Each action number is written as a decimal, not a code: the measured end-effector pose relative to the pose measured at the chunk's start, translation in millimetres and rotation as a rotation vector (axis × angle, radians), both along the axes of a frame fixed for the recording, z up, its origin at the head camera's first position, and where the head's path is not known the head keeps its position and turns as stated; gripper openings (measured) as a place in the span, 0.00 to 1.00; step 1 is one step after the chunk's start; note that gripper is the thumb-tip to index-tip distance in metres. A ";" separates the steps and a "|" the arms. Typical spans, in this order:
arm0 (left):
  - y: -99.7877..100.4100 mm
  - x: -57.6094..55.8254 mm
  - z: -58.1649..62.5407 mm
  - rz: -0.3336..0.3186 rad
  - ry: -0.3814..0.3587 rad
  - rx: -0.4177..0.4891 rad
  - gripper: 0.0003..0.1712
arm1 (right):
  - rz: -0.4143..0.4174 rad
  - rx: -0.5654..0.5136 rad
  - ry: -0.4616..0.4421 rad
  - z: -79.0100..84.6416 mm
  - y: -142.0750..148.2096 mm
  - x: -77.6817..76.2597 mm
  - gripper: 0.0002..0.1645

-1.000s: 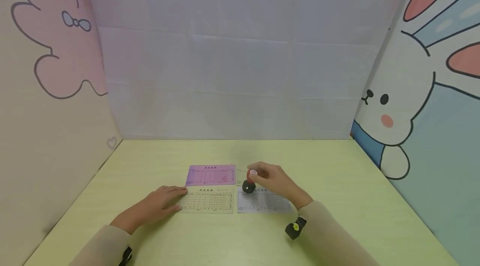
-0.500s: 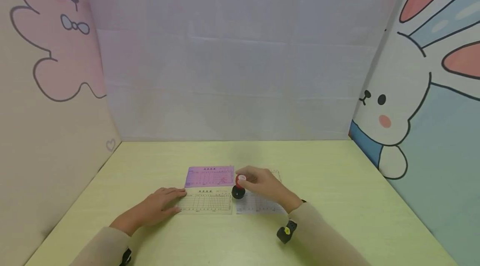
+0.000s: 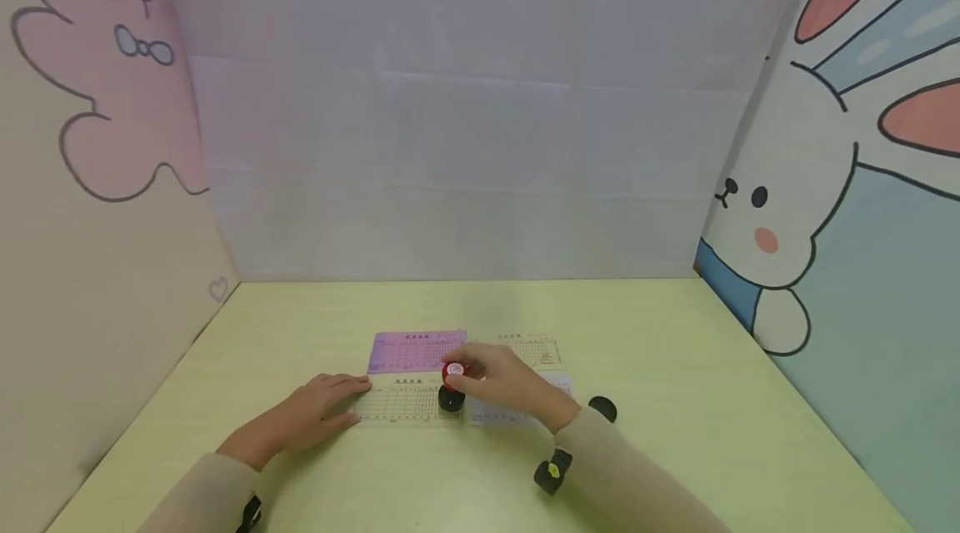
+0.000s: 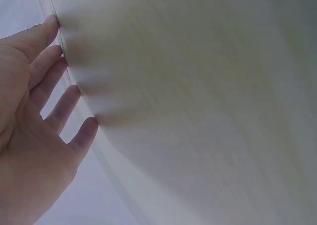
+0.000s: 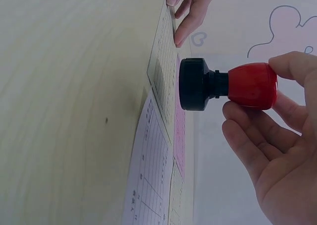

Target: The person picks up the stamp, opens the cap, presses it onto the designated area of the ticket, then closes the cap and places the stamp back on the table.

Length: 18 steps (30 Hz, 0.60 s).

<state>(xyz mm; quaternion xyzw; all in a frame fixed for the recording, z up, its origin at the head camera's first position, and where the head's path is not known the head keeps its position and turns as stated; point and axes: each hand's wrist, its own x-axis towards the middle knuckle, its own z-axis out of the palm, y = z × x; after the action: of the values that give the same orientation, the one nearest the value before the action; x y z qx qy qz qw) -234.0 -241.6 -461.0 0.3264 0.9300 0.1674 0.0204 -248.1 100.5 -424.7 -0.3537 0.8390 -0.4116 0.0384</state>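
Observation:
My right hand (image 3: 504, 379) pinches the red handle of a round stamp (image 5: 252, 85) between thumb and fingers. The stamp's black base (image 3: 451, 399) points down over the right end of the lower-left pale yellow form (image 3: 405, 404). In the right wrist view the base appears slightly off the paper; its underside is hidden. At that form's left edge lies my left hand (image 3: 303, 416), fingers extended, fingertips touching the sheet. A purple-pink form (image 3: 408, 352) is behind it. My right hand partly covers a whitish form (image 3: 495, 414) and a cream form (image 3: 543, 349) bearing faint reddish marks.
A black round cap-like piece (image 3: 602, 409) lies on the pale yellow table (image 3: 420, 483), right of my right wrist. White sheeting (image 3: 480, 141) stands along the back. Panels with cartoon animals rise at the left and right sides.
My right hand has moved left with the stamp, from over the whitish form to over the lower-left form. The black round piece has come into sight. My left hand stays put.

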 end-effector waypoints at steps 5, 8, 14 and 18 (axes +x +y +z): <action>0.0 -0.4 0.2 0.000 0.003 0.001 0.28 | 0.015 0.002 0.003 -2.7 -7.8 0.4 0.17; 0.4 0.5 0.8 0.004 -0.003 0.004 0.28 | 0.022 0.009 -0.006 -3.4 -11.9 1.5 0.17; 0.3 0.4 1.1 0.000 -0.006 0.007 0.28 | 0.031 0.024 -0.035 -3.1 -17.4 4.1 0.16; 0.7 0.9 2.6 -0.007 -0.009 0.012 0.28 | 0.037 0.022 -0.037 -4.3 -19.4 4.8 0.17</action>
<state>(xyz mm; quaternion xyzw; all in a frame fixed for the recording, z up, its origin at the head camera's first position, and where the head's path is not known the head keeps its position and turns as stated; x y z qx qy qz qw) -233.1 -240.9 -458.4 0.3291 0.9278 0.1743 0.0235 -243.3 81.2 -428.9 -0.3609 0.8361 -0.4079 0.0655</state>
